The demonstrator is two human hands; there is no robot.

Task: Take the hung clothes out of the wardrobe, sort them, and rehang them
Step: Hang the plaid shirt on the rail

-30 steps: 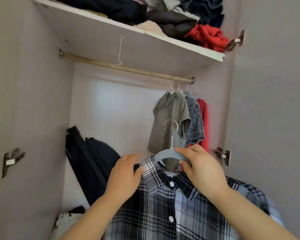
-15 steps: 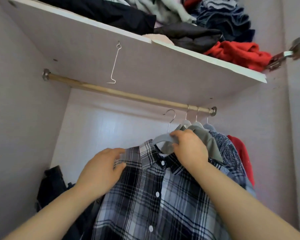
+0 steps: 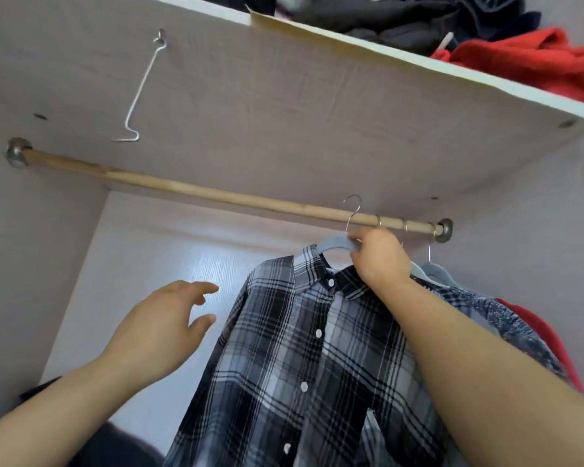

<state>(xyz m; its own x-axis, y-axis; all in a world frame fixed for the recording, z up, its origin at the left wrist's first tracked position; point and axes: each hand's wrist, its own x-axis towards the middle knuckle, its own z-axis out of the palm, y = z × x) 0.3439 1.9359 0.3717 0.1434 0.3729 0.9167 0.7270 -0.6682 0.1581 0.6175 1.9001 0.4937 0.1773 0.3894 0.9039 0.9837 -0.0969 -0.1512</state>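
Note:
A black, grey and white plaid shirt (image 3: 304, 358) hangs on a pale blue hanger (image 3: 334, 243). My right hand (image 3: 378, 257) grips that hanger at its neck, and the metal hook (image 3: 352, 210) is level with the wooden rail (image 3: 189, 192); whether it sits over the rail I cannot tell. My left hand (image 3: 162, 328) floats left of the shirt with fingers spread, holding nothing. A blue patterned shirt (image 3: 506, 328) and a red garment (image 3: 550, 338) hang at the rail's right end, behind my right arm.
The shelf (image 3: 284, 96) above the rail carries piled dark clothes and a red knit (image 3: 533, 59). A bent wire hook (image 3: 139, 92) dangles from its underside. A dark bag (image 3: 115, 446) lies low at the left. The rail's left stretch is bare.
My right hand has raised the hanger and plaid shirt up to the rail. My left hand has let go of the shirt's shoulder and moved away to the left.

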